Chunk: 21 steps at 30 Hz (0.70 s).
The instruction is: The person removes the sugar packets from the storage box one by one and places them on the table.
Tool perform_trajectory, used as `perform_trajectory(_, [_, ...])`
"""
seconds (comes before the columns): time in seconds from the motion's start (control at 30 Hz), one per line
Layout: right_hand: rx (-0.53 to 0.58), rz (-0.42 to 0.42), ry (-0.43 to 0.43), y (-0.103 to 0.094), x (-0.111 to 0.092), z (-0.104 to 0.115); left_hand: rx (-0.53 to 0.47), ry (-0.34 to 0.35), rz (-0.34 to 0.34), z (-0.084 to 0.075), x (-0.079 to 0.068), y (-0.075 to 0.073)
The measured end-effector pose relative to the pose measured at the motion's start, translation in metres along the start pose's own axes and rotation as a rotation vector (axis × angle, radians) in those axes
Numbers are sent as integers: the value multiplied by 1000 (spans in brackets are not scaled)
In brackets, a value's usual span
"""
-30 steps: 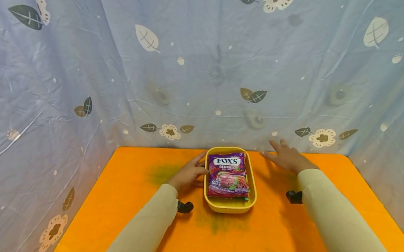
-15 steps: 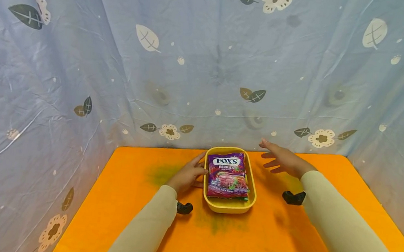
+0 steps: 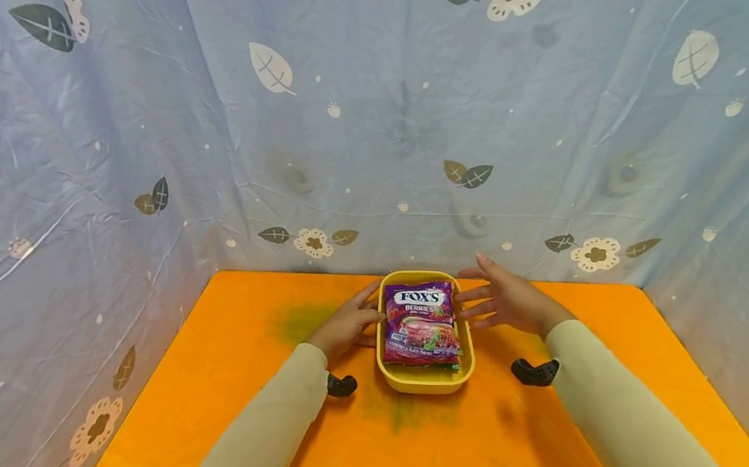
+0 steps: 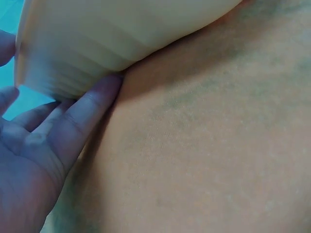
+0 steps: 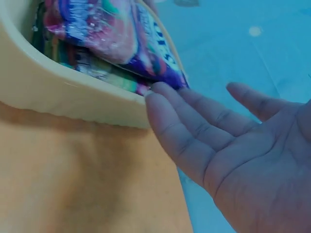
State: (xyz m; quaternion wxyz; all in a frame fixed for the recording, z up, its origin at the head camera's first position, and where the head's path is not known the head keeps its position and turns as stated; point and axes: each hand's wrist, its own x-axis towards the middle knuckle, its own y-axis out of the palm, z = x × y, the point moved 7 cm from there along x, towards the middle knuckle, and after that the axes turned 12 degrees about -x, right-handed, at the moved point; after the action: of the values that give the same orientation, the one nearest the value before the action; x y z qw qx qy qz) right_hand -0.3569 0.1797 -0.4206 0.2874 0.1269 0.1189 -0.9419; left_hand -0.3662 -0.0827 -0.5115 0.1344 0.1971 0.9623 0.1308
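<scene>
A yellow rectangular tub (image 3: 422, 385) with rounded corners stands on the orange table, near the back wall. Inside lies a purple bag of Fox's Berries candy (image 3: 421, 330); the right wrist view shows more colourful packaging (image 5: 90, 68) under it. My left hand (image 3: 346, 326) rests against the tub's left side, thumb tip at the rim. In the left wrist view its long, fairly straight fingers (image 4: 80, 119) touch the lower wall. Fingers spread and extended, my right hand (image 3: 511, 301) is at the tub's right rim; a fingertip appears to touch that rim in the right wrist view.
An orange cloth (image 3: 392, 456) with greenish stains covers the table. Pale blue curtains (image 3: 373, 112) printed with leaves and flowers rise at the back and both sides. Black wrist-worn pieces (image 3: 534, 372) stick out from both cream sleeves.
My right hand has moved left from beside the back edge to the tub's right rim, and its palm has turned toward the tub. My left hand and the tub have stayed put.
</scene>
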Motion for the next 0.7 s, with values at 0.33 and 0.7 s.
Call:
perform_trajectory(0.33, [3,-1,9,23,15,-1,-11,29,39,-2,0,1])
perform_trajectory(0.7, [79,92,21,54,29,-13,-28,38,66,-2,2,1])
